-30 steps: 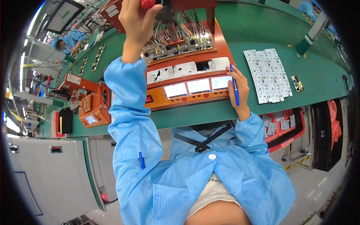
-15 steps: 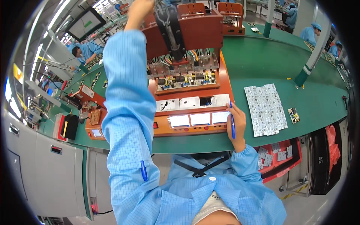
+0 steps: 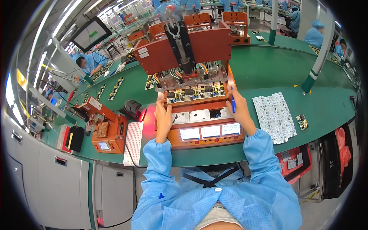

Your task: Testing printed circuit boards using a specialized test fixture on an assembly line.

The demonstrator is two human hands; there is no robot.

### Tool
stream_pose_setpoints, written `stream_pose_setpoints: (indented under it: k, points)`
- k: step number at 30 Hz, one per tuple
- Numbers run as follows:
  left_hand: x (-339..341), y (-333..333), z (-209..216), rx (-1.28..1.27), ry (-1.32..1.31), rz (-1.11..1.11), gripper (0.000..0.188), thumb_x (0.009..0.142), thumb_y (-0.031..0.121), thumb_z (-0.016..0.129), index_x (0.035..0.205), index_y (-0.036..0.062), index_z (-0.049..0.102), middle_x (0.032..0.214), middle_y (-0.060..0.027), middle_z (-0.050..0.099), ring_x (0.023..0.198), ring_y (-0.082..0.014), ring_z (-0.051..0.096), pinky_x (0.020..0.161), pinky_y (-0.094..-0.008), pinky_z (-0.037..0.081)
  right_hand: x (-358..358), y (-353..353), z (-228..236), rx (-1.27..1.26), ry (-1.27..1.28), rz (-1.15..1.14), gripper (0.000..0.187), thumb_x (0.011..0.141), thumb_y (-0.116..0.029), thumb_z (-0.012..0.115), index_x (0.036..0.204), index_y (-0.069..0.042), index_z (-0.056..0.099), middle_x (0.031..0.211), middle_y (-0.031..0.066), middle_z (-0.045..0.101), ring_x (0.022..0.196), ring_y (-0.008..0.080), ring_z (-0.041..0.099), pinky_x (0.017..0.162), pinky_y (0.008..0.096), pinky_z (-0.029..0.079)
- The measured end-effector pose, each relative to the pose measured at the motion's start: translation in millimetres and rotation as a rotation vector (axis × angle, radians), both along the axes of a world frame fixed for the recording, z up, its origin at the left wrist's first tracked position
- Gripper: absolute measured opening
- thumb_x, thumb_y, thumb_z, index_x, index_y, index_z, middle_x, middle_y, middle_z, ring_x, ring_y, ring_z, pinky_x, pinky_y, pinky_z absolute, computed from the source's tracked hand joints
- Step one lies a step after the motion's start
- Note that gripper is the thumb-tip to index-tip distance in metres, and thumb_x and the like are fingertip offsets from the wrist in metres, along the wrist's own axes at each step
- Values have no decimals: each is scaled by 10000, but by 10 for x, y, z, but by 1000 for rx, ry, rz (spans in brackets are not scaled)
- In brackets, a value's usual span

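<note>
In front of me stands a red-brown test fixture (image 3: 209,42) with a metal toggle clamp (image 3: 178,42) and a clear plate with wires. Below the plate lies a long circuit board (image 3: 195,94) with black, yellow and white parts. My left hand (image 3: 163,119) is at the board's left end, its fingers closed on that end. A blue pen (image 3: 233,102) sits in my right hand (image 3: 242,111), whose fingertips are at the board's right end. Nearer me are a white strip (image 3: 199,115) with dark openings and small lit screens (image 3: 211,131) on the fixture's front.
A sheet of silvery boards (image 3: 274,117) and a small circuit board (image 3: 302,122) lie right on the green table (image 3: 260,73). To the left are a smaller orange device (image 3: 109,138), a dotted label sheet (image 3: 133,143) and a black scanner (image 3: 131,108). A red bin (image 3: 297,165) holds boards below.
My left hand has come down from the clamp handle to the board's left end. My right hand, still with the pen, has moved from the fixture's front up to the right end. The view has shifted.
</note>
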State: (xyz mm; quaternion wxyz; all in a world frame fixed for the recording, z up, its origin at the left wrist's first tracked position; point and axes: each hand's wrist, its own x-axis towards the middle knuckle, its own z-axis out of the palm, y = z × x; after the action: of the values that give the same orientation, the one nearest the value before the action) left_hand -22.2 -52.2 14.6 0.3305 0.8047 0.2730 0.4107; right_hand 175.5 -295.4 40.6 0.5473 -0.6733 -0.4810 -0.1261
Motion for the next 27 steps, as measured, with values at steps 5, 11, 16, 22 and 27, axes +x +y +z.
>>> stream_pose_setpoints:
  k: [5, 11, 16, 22, 27]
  points:
    - [-5, 16, -66, 52, -15, -55, 336, 855, 122, 534, 1160, 4, 455, 1170, -226, 562, 1115, -382, 502, 958, -450, 351, 16, 118, -98, -54, -45, 9, 268, 722, 33, 605, 942, -28, 465, 872, 170, 563, 856, 377, 589, 783, 365, 459]
    - [-54, 25, 70, -195, -323, -256, 328, 767, -45, 519, 1077, 1, 420, 1352, -266, 487, 1257, -325, 480, 1050, -381, 334, 38, 166, -141, 124, 169, 149, 269, 728, 13, 623, 928, -29, 448, 840, 134, 542, 859, 244, 615, 781, 315, 445]
    - [-499, -690, 29, -31, -123, -124, 466, 780, -35, 492, 1241, -16, 427, 1428, -171, 442, 1320, -295, 419, 1077, -354, 276, -534, -565, -251, -163, 210, -116, 251, 742, -26, 625, 927, -24, 455, 1058, 198, 617, 1019, 284, 624, 825, 307, 451]
    - [-1401, -1600, -604, 56, -125, 27, 390, 730, 64, 585, 1097, 19, 460, 1308, -215, 549, 1257, -243, 486, 1064, -422, 158, -1575, -1417, -581, -218, -14, -161, 202, 722, -80, 593, 893, 11, 539, 1184, 202, 619, 1218, 331, 518, 1065, 493, 247]
    - [-1443, -1827, -735, 24, 40, 54, 270, 720, 35, 576, 943, 62, 427, 1272, -248, 563, 1306, -272, 441, 1073, -431, 147, -1704, -1515, -728, -492, 0, -216, 169, 754, -117, 633, 828, -48, 497, 1225, 192, 608, 1267, 325, 474, 1068, 539, 201]
